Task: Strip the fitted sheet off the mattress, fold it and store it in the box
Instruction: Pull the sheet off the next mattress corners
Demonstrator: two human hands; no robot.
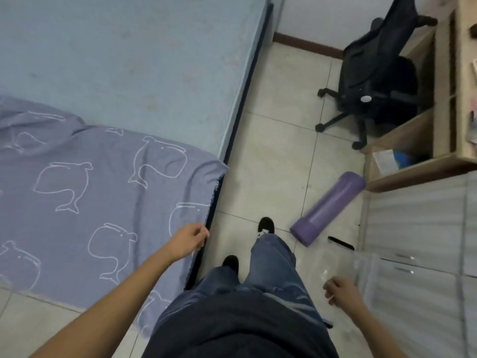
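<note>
Along the side edge of the bed, the left hand (189,240) has its fingers (202,235) curled over the hem of the lavender cotton fitted sheet printed with white whale outlines (85,192), thumb and fingertips pinching the fabric where it wraps the dark blue side of the pale blue mattress (124,55). Gripping there makes sense: the elastic edge has to be lifted clear of the mattress side before the sheet can slide free. Beyond the fingers, the far part of the mattress is already bare, with the sheet bunched back toward the near end, so I judge the stripping partly done.

The right hand (342,293) hangs loose with fingers half curled and holding nothing, just beside a clear plastic storage box (366,267) on the tiled floor, probably the sheet's destination. Past that hand a rolled purple foam mat (329,206) lies on the tiles, and farther off stands a black swivel chair (374,73). No brand, label or readable writing shows anywhere.
</note>
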